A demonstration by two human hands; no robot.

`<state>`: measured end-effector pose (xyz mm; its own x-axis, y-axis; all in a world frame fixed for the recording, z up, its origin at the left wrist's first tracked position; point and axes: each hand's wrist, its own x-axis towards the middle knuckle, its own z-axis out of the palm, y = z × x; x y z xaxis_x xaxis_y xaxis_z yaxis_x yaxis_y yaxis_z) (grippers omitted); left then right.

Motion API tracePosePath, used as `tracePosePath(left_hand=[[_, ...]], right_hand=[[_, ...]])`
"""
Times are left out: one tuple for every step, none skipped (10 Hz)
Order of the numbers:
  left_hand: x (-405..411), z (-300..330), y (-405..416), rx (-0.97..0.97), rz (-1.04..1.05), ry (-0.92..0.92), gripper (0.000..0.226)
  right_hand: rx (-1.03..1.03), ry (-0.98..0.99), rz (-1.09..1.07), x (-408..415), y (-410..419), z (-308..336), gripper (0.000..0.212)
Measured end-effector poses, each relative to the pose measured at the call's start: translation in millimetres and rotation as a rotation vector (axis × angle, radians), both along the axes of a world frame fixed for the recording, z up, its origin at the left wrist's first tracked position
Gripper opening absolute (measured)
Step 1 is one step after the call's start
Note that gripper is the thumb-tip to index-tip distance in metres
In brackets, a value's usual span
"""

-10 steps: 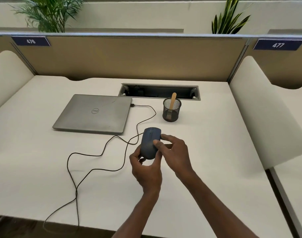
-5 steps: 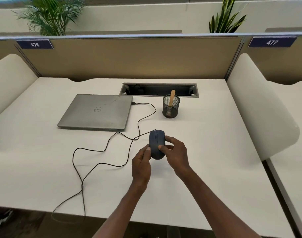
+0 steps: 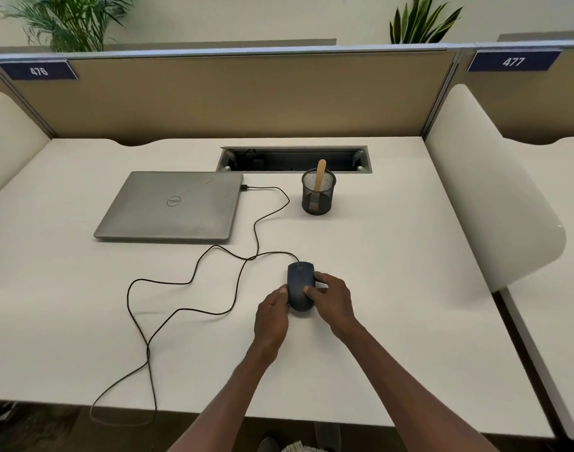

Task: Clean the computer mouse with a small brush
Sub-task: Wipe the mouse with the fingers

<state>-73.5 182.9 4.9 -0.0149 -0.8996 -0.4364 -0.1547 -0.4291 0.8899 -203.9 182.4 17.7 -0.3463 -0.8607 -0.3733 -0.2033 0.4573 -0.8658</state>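
Where the grip is concerned, the computer mouse (image 3: 300, 286) is held from both sides: the left hand (image 3: 272, 316) is curled against its left flank with the thumb at the near-left edge, and the right hand (image 3: 332, 300) is curled round its right flank, thumb laid on the rear shell. Both grips are narrow, closed on the mouse body. The mouse is seen button-side up, on or just above the desk (image 3: 393, 288) in the near centre; contact with the surface cannot be told.

Item: cable (image 3: 246, 259), black, run from the far end of the mouse in loose loops leftward, over the near desk edge, and back to the right side of the laptop (image 3: 171, 207), closed, far left.

Item: mesh cup (image 3: 318, 195), black, upright, far of the mouse and well apart from it. The small brush (image 3: 319, 182) is stood inside, wooden handle up, bristles down; it is not yet taken.

Risks, as judged: the cable may be snagged or the plug strained if the mouse is lifted or turned far, the slack being tangled. The light cup may be tipped if the brush is drawn out at an angle. The mouse may slide if one hand is released.
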Motion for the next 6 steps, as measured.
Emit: tracePosePath(left_hand=[[1.6,-6.9,0.3,-0.006,-0.021,-0.008,0.033],[2.2,-8.1,-1.1,0.003,-0.030,-0.025,0.033],[1.3,-6.4,-2.7,0.009,-0.042,-0.045,0.032],[2.4,-4.0,-3.5,0.013,-0.060,-0.057,0.030],[5.3,-7.3,-4.8,0.009,-0.086,-0.076,0.032],[9.3,-9.2,-10.2,-0.014,-0.129,-0.116,0.034]], right_hand=[[0.010,0.028,0.000,0.0,0.9,-4.6,0.025],[0.011,0.052,0.019,0.4,-1.4,-6.0,0.022],[0.008,0.106,0.044,1.0,-2.9,-8.9,0.019],[0.015,0.149,0.064,1.2,-2.6,-11.3,0.016],[0.019,0.171,0.076,0.5,-1.8,-14.7,0.013],[0.013,0.174,0.075,1.1,-1.8,-15.0,0.014]])
